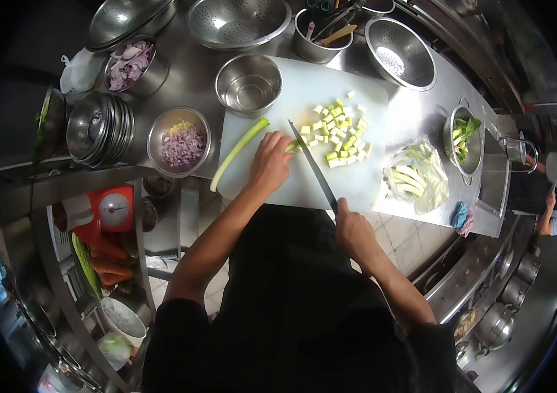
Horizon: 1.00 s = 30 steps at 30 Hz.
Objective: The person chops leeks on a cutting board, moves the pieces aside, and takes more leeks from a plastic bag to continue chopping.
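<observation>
My right hand (356, 230) is closed around the handle of a long kitchen knife (318, 171), whose blade slants up and left over the white cutting board (252, 190). Beside the blade, my left hand (270, 162) presses with bent fingers on a short end of a pale green stalk (293, 147) that looks like celery. A whole curved stalk (236, 154) lies to the left of that hand. Many cut pieces (341, 130) are scattered right of the blade. An empty steel bowl (249, 84) stands on the board's upper left corner.
Left of the board are a bowl of chopped onion (182, 145), stacked bowls (98, 128) and a pot of sliced onion (131, 64). To the right lie a plastic bag of stalks (417, 175) and a colander of greens (463, 141). Another person (550, 209) stands far right.
</observation>
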Each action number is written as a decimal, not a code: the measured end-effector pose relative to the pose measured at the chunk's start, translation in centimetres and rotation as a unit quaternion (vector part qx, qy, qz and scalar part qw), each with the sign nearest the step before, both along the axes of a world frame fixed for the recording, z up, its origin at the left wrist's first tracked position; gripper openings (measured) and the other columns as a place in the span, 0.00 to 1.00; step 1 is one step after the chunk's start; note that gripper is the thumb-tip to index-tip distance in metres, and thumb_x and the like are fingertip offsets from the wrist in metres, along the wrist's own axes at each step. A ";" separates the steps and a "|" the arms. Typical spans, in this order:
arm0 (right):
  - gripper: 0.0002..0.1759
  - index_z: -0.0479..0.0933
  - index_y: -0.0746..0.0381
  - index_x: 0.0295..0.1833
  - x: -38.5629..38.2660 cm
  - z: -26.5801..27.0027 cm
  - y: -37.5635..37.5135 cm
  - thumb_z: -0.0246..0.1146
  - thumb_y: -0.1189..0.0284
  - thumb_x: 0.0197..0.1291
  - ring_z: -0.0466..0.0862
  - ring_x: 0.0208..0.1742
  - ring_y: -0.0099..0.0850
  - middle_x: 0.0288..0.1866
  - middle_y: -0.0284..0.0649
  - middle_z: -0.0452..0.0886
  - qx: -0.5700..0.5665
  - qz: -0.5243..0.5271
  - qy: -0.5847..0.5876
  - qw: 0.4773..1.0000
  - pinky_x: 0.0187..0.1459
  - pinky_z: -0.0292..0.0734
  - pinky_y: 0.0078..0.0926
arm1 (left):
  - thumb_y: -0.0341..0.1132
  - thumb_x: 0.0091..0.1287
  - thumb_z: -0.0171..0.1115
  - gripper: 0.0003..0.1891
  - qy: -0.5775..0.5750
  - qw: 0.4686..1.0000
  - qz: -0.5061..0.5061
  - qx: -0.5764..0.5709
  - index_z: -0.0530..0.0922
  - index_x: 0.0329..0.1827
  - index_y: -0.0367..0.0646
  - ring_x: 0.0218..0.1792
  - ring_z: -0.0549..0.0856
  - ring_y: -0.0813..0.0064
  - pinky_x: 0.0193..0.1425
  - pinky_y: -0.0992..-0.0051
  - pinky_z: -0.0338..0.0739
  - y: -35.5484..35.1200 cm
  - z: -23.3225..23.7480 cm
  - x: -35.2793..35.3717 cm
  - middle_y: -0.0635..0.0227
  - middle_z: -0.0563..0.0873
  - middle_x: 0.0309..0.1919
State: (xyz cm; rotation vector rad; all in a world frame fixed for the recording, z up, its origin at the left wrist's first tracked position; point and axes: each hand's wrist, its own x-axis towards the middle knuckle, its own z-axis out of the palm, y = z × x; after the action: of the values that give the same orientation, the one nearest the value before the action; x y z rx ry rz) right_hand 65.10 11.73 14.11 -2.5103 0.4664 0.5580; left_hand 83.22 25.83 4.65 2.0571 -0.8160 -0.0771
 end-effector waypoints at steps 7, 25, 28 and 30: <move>0.13 0.62 0.69 0.50 3.9 -3.5 0.5 0.50 0.77 0.60 0.80 0.31 0.64 0.25 0.63 0.78 0.009 -0.012 -0.018 1.000 0.36 0.74 0.59 | 0.18 0.51 0.65 0.17 -0.016 1.000 -0.022 -0.011 0.75 0.44 0.35 0.45 0.78 0.52 0.48 0.61 0.73 -0.1 -0.6 -0.8 0.57 0.78 0.42; 0.13 0.65 0.65 0.51 -0.1 0.9 0.1 0.55 0.74 0.63 0.79 0.29 0.62 0.23 0.62 0.78 -0.004 -0.031 -0.015 0.999 0.32 0.72 0.60 | 0.25 0.56 0.68 0.19 0.034 0.998 0.034 0.040 0.76 0.51 0.37 0.50 0.79 0.55 0.50 0.62 0.75 2.0 0.9 0.1 0.59 0.76 0.46; 0.11 0.65 0.66 0.49 -0.6 0.6 0.2 0.54 0.75 0.62 0.79 0.27 0.61 0.21 0.61 0.77 -0.007 -0.006 -0.041 0.999 0.30 0.72 0.59 | 0.25 0.56 0.67 0.18 0.029 0.999 0.015 0.040 0.75 0.50 0.38 0.51 0.78 0.55 0.51 0.61 0.75 1.8 0.6 0.2 0.59 0.76 0.46; 0.11 0.65 0.66 0.49 -0.9 0.6 0.2 0.52 0.76 0.62 0.79 0.25 0.61 0.20 0.60 0.77 -0.006 0.006 -0.059 0.998 0.29 0.71 0.59 | 0.24 0.56 0.65 0.17 0.037 0.997 0.012 0.059 0.74 0.50 0.39 0.50 0.78 0.55 0.50 0.61 0.75 1.2 0.9 0.2 0.59 0.76 0.46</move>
State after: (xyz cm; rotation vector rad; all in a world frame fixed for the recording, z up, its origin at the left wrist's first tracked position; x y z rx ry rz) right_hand 64.20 11.92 14.72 -2.5420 0.4130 0.4106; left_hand 83.43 27.05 5.58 2.1616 -0.7568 -0.1920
